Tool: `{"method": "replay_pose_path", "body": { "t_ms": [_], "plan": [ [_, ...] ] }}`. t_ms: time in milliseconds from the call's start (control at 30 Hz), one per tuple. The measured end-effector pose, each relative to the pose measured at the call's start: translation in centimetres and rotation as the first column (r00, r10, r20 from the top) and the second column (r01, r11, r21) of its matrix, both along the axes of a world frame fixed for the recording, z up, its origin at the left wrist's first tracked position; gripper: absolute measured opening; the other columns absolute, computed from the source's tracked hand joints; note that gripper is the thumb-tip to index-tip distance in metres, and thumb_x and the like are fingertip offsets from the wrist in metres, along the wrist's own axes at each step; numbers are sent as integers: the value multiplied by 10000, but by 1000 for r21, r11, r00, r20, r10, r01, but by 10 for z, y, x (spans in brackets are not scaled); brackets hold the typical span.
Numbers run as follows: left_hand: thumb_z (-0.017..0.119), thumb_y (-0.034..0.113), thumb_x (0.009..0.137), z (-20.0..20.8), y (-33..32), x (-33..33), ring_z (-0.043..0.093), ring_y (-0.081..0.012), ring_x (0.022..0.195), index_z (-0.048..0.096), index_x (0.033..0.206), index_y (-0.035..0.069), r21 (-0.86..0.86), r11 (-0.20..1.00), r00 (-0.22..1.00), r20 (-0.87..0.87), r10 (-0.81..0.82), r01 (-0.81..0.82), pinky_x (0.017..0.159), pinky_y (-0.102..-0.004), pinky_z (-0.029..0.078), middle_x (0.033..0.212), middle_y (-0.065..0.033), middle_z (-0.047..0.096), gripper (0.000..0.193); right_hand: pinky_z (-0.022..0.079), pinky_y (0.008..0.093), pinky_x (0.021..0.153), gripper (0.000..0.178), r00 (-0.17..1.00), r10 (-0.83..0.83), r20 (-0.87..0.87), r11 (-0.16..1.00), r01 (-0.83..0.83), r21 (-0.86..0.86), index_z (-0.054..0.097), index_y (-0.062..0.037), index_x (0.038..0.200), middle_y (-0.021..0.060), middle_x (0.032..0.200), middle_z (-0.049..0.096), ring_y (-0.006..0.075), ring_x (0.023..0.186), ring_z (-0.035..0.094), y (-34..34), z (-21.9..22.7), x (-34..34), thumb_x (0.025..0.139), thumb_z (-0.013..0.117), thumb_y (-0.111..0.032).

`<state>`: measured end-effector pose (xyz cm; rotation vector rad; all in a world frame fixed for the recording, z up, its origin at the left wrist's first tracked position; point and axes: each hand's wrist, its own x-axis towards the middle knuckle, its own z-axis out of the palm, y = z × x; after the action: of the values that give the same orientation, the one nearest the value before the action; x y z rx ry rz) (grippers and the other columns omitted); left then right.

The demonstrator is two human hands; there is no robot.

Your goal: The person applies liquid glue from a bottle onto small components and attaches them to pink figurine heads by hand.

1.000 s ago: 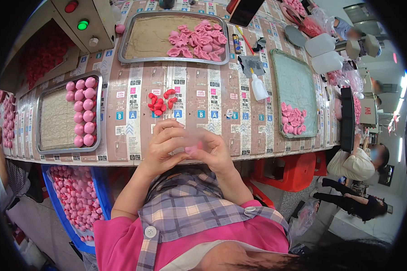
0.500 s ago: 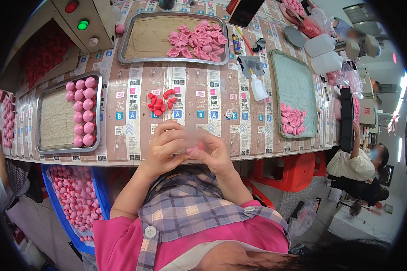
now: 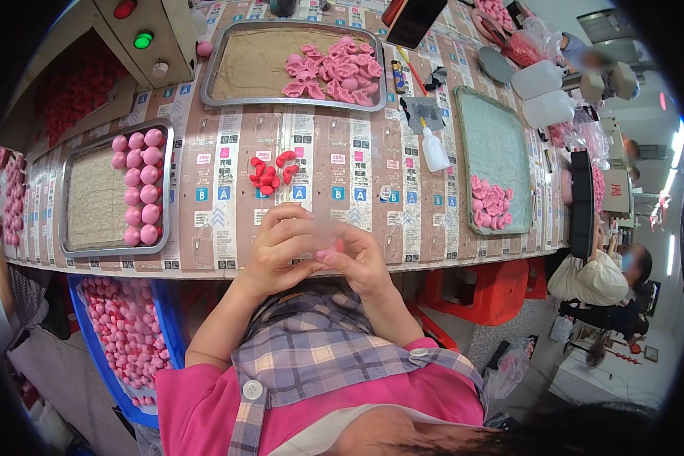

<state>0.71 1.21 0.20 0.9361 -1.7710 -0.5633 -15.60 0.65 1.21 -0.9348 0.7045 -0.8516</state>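
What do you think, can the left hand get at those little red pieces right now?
Probably yes: the little red pieces lie just beyond the left hand, with nothing visible blocking the way. It may first need to leave the small pink piece that the right hand pinches.

Tabletop [image 3: 311, 140]: bright, evenly lit, soft shadows
Ceiling tubes [image 3: 677, 142]: blown white near right rim
Green lamp [image 3: 142, 40]: lit
Pink balls [image 3: 133, 177]: small glare spots
Red pieces [image 3: 76, 91], upper left: shaded, lost detail
Left hand [image 3: 283, 247], right hand [image 3: 361, 258]: hazy smudge between, blurred fingertips
Table edge [image 3: 205, 275]: bowed by fisheye
Corners: black
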Motion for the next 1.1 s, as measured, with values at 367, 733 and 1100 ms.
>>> {"method": "replay_pose_path", "body": {
  "t_ms": [367,733,1100],
  "plan": [
    [753,240,569,9,-3,-2,485,-236,871,633,830,63,12,1000,1000,-20,-8,9,784,-353,397,870,-48,569,337,446,253,748,315,919,-38,393,916,-125,381,509,14,1029,79,898,562,148,829,555,3,-16,3,777,609,-146],
    [751,231,574,11,-4,0,488,-235,864,635,828,63,-3,1000,1000,4,-4,4,781,-351,393,869,-53,567,326,444,255,749,310,893,-22,449,917,-160,364,509,9,1030,76,892,559,144,832,550,3,-17,7,790,599,-165],
    [713,258,612,-2,1,-2,475,-249,901,627,935,122,-36,998,997,-60,41,-44,834,-392,384,943,-44,562,360,367,222,772,256,995,-66,-70,994,59,-89,529,5,973,45,907,528,97,853,485,4,-2,2,753,631,-78]
  ]
}}
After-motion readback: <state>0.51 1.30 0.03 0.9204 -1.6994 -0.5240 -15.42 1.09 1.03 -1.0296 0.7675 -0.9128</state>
